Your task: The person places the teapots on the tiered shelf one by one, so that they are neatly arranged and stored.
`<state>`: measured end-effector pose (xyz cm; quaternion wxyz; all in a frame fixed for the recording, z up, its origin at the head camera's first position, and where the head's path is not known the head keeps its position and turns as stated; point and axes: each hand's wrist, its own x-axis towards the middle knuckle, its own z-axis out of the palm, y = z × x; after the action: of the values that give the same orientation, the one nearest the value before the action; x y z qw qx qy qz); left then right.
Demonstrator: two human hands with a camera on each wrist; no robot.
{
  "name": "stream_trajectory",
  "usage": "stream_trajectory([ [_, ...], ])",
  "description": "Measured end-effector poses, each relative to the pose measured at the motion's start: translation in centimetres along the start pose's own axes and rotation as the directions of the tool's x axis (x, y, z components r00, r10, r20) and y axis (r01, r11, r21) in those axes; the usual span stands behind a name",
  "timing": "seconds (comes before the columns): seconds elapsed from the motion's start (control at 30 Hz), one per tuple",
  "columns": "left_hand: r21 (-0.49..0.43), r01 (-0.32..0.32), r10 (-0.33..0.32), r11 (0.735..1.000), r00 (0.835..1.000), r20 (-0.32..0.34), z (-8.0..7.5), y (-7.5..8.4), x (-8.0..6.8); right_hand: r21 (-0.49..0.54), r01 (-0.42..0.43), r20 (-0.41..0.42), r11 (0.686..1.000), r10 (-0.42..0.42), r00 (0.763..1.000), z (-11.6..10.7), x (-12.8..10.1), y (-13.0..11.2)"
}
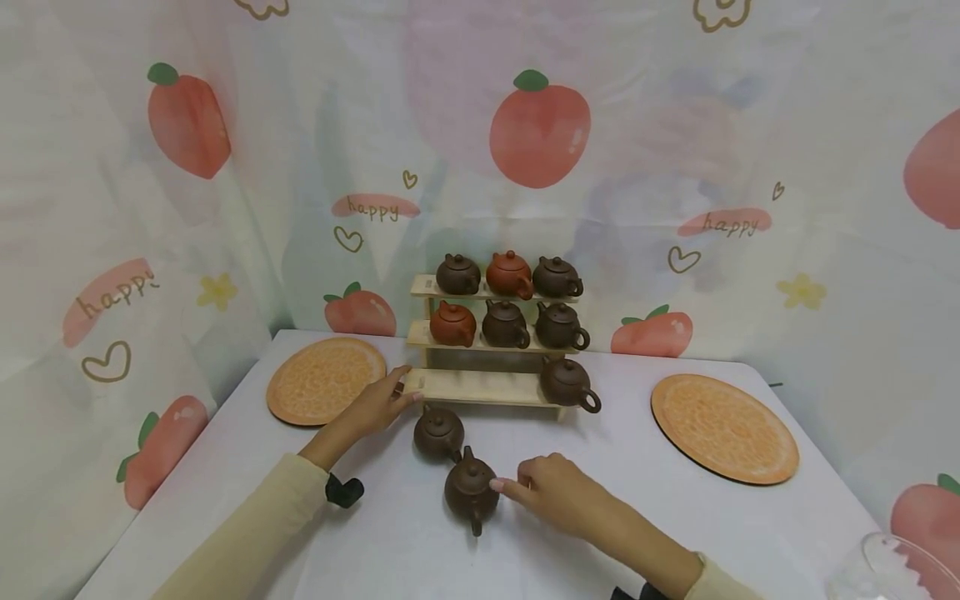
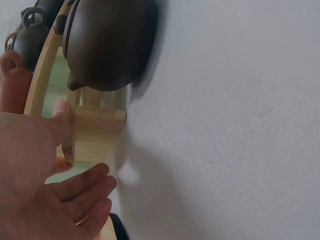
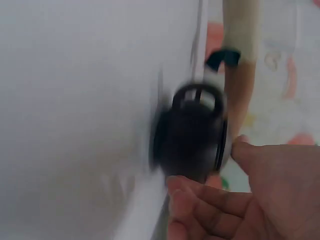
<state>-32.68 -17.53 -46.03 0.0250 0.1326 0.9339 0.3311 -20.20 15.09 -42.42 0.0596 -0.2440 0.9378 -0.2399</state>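
My left hand (image 1: 382,404) pinches the left end of the lowest tier of a stepped wooden shelf (image 1: 480,387); in the left wrist view the thumb (image 2: 61,122) lies against the board. A dark brown teapot (image 1: 438,433) stands on the table just before that tier. Nearer to me is another dark brown teapot (image 1: 472,490), its handle towards me. Beside its right side is my right hand (image 1: 566,496), fingers loosely bent and thumb tip at the pot's edge. Blur in the right wrist view hides whether they touch.
One dark teapot (image 1: 566,382) sits at the right of the lowest tier. Reddish-brown and dark teapots fill the upper tiers, including a reddish one (image 1: 510,273). Round orange mats lie left (image 1: 322,379) and right (image 1: 723,429). A clear glass vessel (image 1: 885,567) stands at the lower right.
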Motion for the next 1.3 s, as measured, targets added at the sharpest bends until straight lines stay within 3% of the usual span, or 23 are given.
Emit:
stream_trajectory([
  [0.13,0.004,-0.004,0.004,1.000,1.000,-0.001,0.1,0.0,0.0,0.025,0.034,0.027,0.999,-0.035,0.999,1.7,-0.8,-2.8],
  [0.33,-0.013,0.022,-0.022,1.000,1.000,0.007,-0.2,0.1,0.0,-0.068,0.033,0.057,0.997,-0.030,0.998,3.5,-1.1,-4.4],
  [0.53,-0.008,0.022,-0.022,1.000,1.000,0.000,-0.1,0.1,0.0,-0.154,0.015,0.017,0.988,-0.013,1.000,4.1,-0.9,-3.8],
  [0.87,-0.007,0.014,-0.014,1.000,1.000,0.002,0.0,0.1,0.1,-0.105,-0.044,0.074,0.993,0.052,0.996,1.5,-1.1,-1.6],
  [1.03,-0.007,0.016,-0.016,1.000,1.000,0.007,0.0,0.1,0.1,-0.026,-0.026,0.051,0.999,0.028,0.998,1.7,-1.0,-1.0],
  [1.3,-0.015,0.007,-0.007,1.000,1.000,0.000,-0.1,0.3,-0.1,-0.049,0.058,-0.023,0.997,-0.060,0.998,1.9,-1.6,0.4],
])
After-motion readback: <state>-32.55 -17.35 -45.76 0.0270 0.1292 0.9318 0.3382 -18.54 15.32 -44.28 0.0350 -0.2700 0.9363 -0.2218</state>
